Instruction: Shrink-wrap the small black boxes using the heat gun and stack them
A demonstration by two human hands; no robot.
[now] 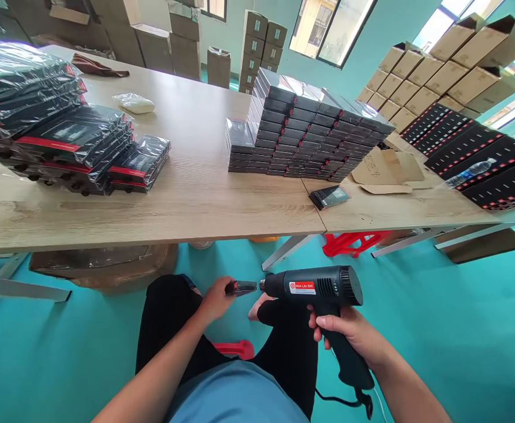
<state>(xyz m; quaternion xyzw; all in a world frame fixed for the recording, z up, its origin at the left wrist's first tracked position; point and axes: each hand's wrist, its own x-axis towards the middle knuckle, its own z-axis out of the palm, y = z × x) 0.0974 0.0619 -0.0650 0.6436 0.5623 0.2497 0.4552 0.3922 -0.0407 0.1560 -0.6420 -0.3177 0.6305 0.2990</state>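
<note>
- The small box (241,287) is down at lap level, pinched by its near end in the left hand (217,299), well below the counter (187,194) edge and over the person's knees.
- Right in front of it is the heat gun (314,286), nozzle pointing at the box's far end, just about touching it from what I can tell. The right hand (350,330) is wrapped tight round the gun's grip, cord trailing off below.
- So, my guess: this one box is mid-shrink, wrap getting tightened at one end, the rest of it probably not yet done.
- Progress-wise, the neat stack of black boxes (304,132) in the middle of the counter looks like the finished lot, tidy and squared off.
- The loose bagged packs (67,138) piled on the left look like what's left to do, and there's a fair heap of them, so I'd call it somewhere in the middle.
- One single box (329,197) sits alone near the counter edge to the right; can't tell which pile it belongs to.
- Cardboard cartons (438,73) are stacked at the far right, more black trays (482,158) beside them.
</note>
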